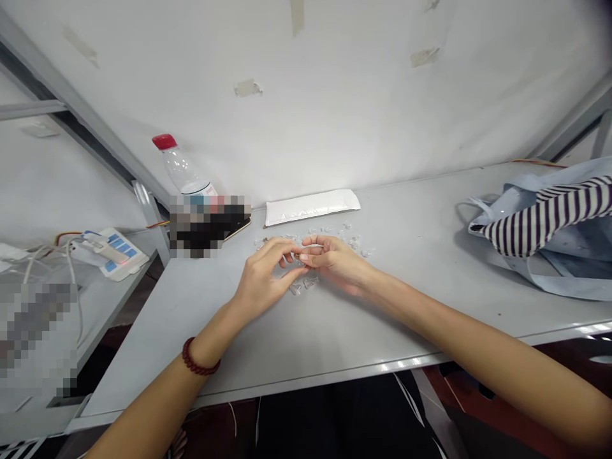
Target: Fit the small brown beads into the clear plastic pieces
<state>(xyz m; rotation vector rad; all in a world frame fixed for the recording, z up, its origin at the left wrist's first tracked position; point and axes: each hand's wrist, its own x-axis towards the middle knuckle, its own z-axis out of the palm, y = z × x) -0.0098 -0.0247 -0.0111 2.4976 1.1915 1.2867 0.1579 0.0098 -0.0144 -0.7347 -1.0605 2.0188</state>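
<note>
My left hand (265, 271) and my right hand (337, 261) meet fingertip to fingertip just above the desk, both with fingers closed in a pinch. Between the fingertips shows a bit of a small brownish thing (297, 256), too small and too covered by the fingers to name. Small clear pieces, like transparent plastic, lie scattered on the desk around both hands. Two clear pieces (310, 282) rest just in front of the fingers, and another clear piece (366, 253) lies beyond my right hand. A dark red bead bracelet (198, 360) circles my left wrist.
A long white packet (313, 207) lies on the grey desk (421, 255) against the wall. At back left stands a red-capped bottle (184, 172) beside a partly pixelated dark object (236, 221). A striped fabric bag (540, 223) sits right; a power strip (119, 255) lies far left.
</note>
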